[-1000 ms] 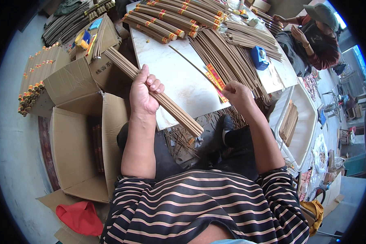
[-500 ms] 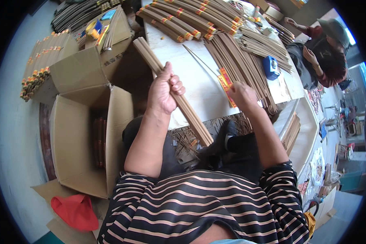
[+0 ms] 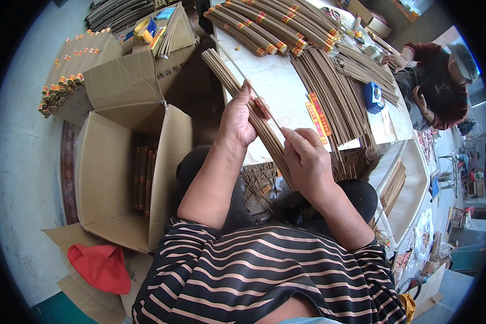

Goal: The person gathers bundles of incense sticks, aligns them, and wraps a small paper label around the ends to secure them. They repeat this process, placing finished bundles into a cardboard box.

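Left grip: my left hand (image 3: 242,116) is closed around a bundle of brown sticks (image 3: 221,68), thumb uppermost.
Right grip: my right hand (image 3: 310,162) pinches the lower end of a single stick (image 3: 234,63) between thumb and fingers.
Bundle position: slanted across the near left corner of the bench (image 3: 275,75); upper end beyond the left edge, lower part past the front edge, its tip hidden.
Single stick position: slanted alongside the bundle, on its right; I cannot tell whether they touch.
Handling: I judge it best to keep the bundle firm but unsquashed, align the stick with it, and avoid bending so slender a piece.
Open room: white surface shows between the left edge and the loose sticks (image 3: 329,92).
Front edge: red and yellow paper strips (image 3: 317,119) lie near it, just beyond my right hand; lift over them.
Left edge: an open cardboard box (image 3: 102,178) stands outside; swing the upper end with care.
Right corner: a white crate (image 3: 416,183) sits beside it; keep the elbow in.
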Demonstrator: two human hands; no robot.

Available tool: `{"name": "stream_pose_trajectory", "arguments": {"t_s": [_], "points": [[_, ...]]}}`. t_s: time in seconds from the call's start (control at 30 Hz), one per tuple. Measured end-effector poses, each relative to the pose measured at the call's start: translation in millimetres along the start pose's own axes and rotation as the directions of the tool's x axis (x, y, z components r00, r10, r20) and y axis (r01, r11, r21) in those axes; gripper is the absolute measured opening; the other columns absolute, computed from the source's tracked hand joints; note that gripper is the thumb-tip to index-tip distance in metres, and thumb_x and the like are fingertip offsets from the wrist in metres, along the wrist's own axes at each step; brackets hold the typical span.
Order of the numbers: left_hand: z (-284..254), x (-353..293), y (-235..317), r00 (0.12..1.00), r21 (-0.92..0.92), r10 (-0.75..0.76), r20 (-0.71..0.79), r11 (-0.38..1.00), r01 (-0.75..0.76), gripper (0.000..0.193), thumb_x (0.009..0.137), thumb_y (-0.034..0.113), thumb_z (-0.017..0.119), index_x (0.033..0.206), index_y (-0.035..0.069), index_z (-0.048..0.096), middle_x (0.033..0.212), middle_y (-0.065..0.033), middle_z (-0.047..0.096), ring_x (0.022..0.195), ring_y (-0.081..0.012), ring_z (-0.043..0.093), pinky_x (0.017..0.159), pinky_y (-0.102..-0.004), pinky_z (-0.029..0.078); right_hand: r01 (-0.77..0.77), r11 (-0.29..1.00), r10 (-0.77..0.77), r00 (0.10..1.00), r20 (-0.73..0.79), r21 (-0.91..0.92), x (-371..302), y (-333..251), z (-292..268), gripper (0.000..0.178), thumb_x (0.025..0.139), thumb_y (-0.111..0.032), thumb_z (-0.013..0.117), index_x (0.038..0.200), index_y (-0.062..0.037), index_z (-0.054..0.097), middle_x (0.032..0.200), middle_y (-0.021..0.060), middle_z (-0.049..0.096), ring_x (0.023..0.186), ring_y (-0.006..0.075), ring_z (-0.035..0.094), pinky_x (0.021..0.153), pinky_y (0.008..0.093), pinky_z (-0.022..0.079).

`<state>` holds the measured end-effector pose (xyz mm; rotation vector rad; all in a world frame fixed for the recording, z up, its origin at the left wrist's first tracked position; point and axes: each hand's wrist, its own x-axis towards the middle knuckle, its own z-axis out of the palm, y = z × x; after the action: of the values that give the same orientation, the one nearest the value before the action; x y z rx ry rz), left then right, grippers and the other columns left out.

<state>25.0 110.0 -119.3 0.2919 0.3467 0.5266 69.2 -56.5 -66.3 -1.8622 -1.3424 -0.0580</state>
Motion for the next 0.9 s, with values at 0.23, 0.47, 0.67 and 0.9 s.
{"name": "stream_pose_trajectory", "arguments": {"t_s": [0.23, 0.47, 0.67, 0.9], "points": [[9.6, -5.2, 3.5, 0.987, -0.079, -0.016, -0.163, 0.997, 0.004, 0.036, 0.081, 0.039, 0.064, 0.066, 0.011, 0.048, 0.065, -0.0067, 0.053, 0.061, -0.0179, 0.054, 0.066, -0.0387, 0.053, -0.035, 0.993, 0.035, 0.999, 0.001, -0.110, 1.3, -10.1, 2.0, 0.024, 0.076, -0.003, 0.061, 0.099, -0.0016, 0.062, 0.086, 0.0147, 0.059, 0.068, 0.0303, 0.062, 0.058, 0.0361, 0.051], [1.0, -4.3, 6.0, 0.996, 0.008, -0.011, -0.088, 1.000, 0.012, 0.037, 0.079, 0.043, 0.065, 0.067, 0.013, 0.047, 0.061, -0.0032, 0.050, 0.055, -0.0161, 0.051, 0.058, -0.0305, 0.049, 0.137, 0.974, -0.118, 0.987, 0.110, -0.183, 1.4, -15.4, 2.2, 0.026, 0.074, -0.001, 0.063, 0.100, -0.0008, 0.064, 0.086, 0.0134, 0.060, 0.072, 0.0279, 0.062, 0.060, 0.0332, 0.051], [1.8, -4.8, 2.5, 0.998, 0.024, -0.004, -0.061, 1.000, 0.005, 0.036, 0.081, 0.041, 0.065, 0.067, 0.014, 0.045, 0.058, -0.0005, 0.047, 0.051, -0.0127, 0.046, 0.051, -0.0258, 0.042, 0.199, 0.964, -0.173, 0.973, 0.154, -0.178, -2.6, -5.5, 5.5, 0.032, 0.069, -0.004, 0.064, 0.101, -0.0010, 0.061, 0.088, 0.0121, 0.058, 0.080, 0.0272, 0.058, 0.062, 0.0344, 0.051], [9.1, -13.0, 10.0, 0.995, 0.146, 0.088, 0.046, 0.985, -0.094, 0.024, 0.084, 0.019, 0.061, 0.068, 0.013, 0.045, 0.055, 0.0017, 0.045, 0.047, -0.0098, 0.044, 0.046, -0.0247, 0.038, 0.060, 0.998, -0.064, 0.987, 0.147, 0.027, -5.6, 2.2, -3.8, 0.026, 0.077, 0.000, 0.061, 0.103, -0.0033, 0.063, 0.096, 0.0146, 0.058, 0.087, 0.0297, 0.058, 0.072, 0.0338, 0.049]]}}
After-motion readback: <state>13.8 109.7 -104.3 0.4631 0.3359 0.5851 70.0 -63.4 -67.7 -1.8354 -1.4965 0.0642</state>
